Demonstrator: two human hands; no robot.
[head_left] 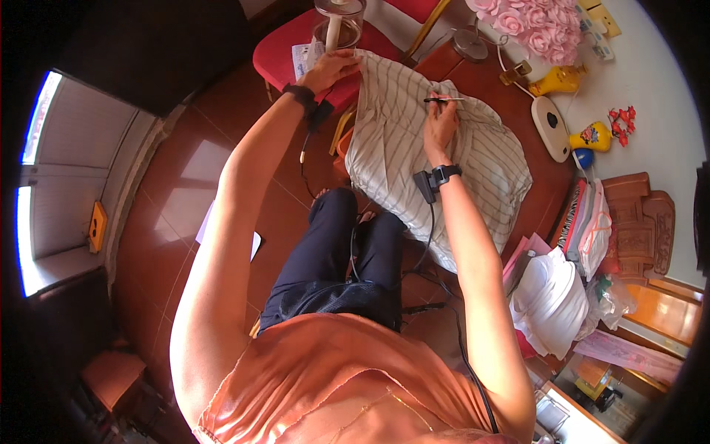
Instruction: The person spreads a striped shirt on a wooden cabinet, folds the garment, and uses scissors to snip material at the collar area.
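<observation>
A striped cloth in grey-beige and white, looking like a pillowcase or cushion cover, spreads over the table and hangs toward my knees. My left hand is at its far left corner, fingers closed on the edge. Over the cloth's upper middle is my right hand, closed around a slim tool with a dark end, some red and a thin silvery tip; its exact kind is too small to tell. Both wrists wear black bands with cables.
A red chair stands far left with a paper and a clear container. Along the table's right are pink roses, yellow vases and a white device. Folded clothes lie nearer right. A black cable runs past my right arm.
</observation>
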